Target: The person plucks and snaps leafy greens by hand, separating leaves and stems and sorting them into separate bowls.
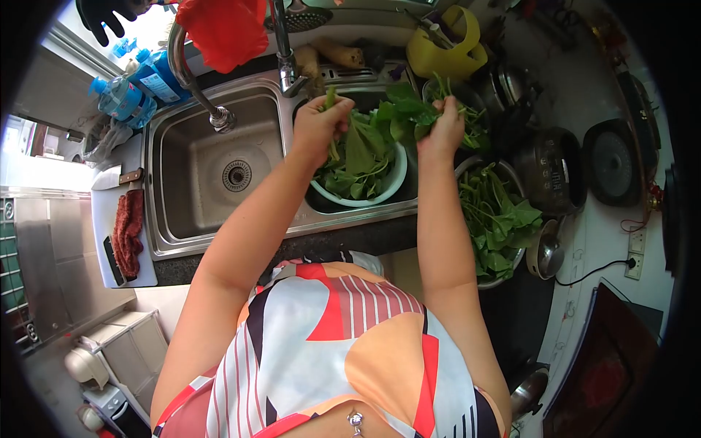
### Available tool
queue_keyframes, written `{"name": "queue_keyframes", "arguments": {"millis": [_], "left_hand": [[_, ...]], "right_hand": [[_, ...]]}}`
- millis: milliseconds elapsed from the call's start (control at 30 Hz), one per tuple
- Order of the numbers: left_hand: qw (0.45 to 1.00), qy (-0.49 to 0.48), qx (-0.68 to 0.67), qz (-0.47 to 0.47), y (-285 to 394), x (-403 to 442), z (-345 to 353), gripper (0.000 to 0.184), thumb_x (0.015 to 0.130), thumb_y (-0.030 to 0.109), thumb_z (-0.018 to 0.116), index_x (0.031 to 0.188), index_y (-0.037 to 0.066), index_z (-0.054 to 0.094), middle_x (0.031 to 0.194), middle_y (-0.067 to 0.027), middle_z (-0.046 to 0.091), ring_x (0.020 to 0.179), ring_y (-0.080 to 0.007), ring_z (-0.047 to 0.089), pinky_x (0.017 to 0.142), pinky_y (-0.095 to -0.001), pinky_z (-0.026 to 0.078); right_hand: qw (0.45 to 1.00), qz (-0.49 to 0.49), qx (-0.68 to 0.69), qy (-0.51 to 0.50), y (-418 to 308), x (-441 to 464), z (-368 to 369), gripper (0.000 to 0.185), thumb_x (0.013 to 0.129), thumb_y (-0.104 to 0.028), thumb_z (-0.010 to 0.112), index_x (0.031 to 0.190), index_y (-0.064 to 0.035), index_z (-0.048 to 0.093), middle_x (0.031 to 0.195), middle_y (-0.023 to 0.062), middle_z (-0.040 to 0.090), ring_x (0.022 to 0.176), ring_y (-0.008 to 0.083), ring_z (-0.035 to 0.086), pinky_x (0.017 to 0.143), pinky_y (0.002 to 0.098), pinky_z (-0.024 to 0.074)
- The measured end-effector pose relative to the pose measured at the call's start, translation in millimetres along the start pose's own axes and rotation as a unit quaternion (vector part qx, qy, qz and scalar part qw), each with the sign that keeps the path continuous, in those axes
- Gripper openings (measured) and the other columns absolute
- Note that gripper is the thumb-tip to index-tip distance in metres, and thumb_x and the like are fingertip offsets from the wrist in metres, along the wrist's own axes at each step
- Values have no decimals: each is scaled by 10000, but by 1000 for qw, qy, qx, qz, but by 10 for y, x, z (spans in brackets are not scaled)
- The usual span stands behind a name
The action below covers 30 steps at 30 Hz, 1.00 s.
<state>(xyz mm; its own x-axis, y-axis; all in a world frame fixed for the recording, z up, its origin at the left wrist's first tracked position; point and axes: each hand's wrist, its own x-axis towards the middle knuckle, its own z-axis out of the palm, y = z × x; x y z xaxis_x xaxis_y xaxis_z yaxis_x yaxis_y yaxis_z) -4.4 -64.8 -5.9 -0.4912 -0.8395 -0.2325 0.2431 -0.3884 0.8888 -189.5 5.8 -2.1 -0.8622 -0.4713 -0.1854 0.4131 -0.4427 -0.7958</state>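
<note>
My left hand point(318, 131) is closed round the stems of some leafy greens point(363, 146), whose broad leaves hang toward the basin. Across from it, my right hand point(444, 133) grips another bunch of leafy greens point(409, 117), with stems sticking up past the fingers. Both hands are above a pale basin point(400, 175) that stands in the right sink bowl and holds more leaves. Beside my right forearm, a metal bowl point(512, 269) is heaped with greens point(496, 212). Where the held leaves end and the basin's leaves begin is hard to make out.
The left sink bowl point(190, 168) has a drain and two faucets point(287, 69) nearby. On the left, a cutting board point(142, 248) carries a knife point(117, 177) and a piece of dark red meat point(129, 226). Bottles point(125, 102), a yellow basket point(453, 55) and a dark pot point(551, 171) surround the sink.
</note>
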Motion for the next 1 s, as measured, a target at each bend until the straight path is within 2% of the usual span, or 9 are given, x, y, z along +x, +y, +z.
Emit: {"name": "queue_keyframes", "arguments": {"millis": [133,200,267,433,533,633,733,867,1000], "left_hand": [[995,12,-24,-97,-402,168,-172,126,795,161,645,837,56,590,704,-27,591,549,-110,532,481,-231,383],[980,35,36,-194,-720,147,-202,137,807,147,625,872,41,570,720,-54,598,569,-136,563,458,-258,394],[969,76,82,-222,-1059,121,-336,162,804,113,608,936,29,569,712,-60,588,533,-135,525,448,-261,388],[958,135,106,-229,-1050,62,-585,227,793,66,579,1019,39,562,711,-49,570,506,-116,466,452,-249,375],[963,124,78,-226,-938,84,-705,245,795,70,587,1039,67,561,763,-36,566,555,-108,478,452,-238,375],[966,119,57,-221,-874,91,-750,233,800,81,590,1031,87,566,765,-32,558,562,-106,480,468,-234,384],[969,115,31,-215,-811,105,-824,209,818,108,592,1025,97,567,752,-26,554,570,-113,493,475,-241,393],[974,105,-28,-197,-672,214,-787,173,852,165,589,1011,100,563,769,-25,559,616,-128,526,513,-266,423],[978,78,-80,-178,-389,305,-526,174,854,173,594,1009,104,555,753,-32,553,612,-149,527,520,-273,430]], "right_hand": [[962,-91,-250,-56,225,188,-70,197,880,-227,544,950,-50,495,712,19,508,659,154,482,640,306,407],[877,-72,-465,-97,544,308,-263,341,834,-301,607,1011,-34,490,815,69,561,749,204,530,712,333,419],[878,58,-448,-160,1094,373,-560,562,762,-385,669,1160,-45,463,1046,150,574,956,294,551,844,370,416],[596,29,-749,-289,1453,-43,-925,979,673,-557,667,1425,-192,157,1473,136,160,1324,341,233,1018,545,261],[409,49,-826,-386,1592,-368,-975,833,791,-468,583,1438,-264,101,1504,44,78,1367,320,109,1069,566,117],[343,58,-852,-392,1779,-421,-1135,777,821,-404,569,1437,-270,114,1505,28,72,1372,311,85,1078,561,84],[344,119,-826,-431,1512,-268,-868,813,789,-404,612,1434,-265,137,1503,44,80,1369,316,94,1079,565,88],[478,101,-738,-466,852,-99,-624,868,662,-389,708,1397,-207,283,1482,112,161,1358,317,157,1064,566,115],[773,0,-496,-394,318,83,-752,512,727,-172,650,1215,-82,524,1215,133,539,1129,259,512,927,331,408]]}}
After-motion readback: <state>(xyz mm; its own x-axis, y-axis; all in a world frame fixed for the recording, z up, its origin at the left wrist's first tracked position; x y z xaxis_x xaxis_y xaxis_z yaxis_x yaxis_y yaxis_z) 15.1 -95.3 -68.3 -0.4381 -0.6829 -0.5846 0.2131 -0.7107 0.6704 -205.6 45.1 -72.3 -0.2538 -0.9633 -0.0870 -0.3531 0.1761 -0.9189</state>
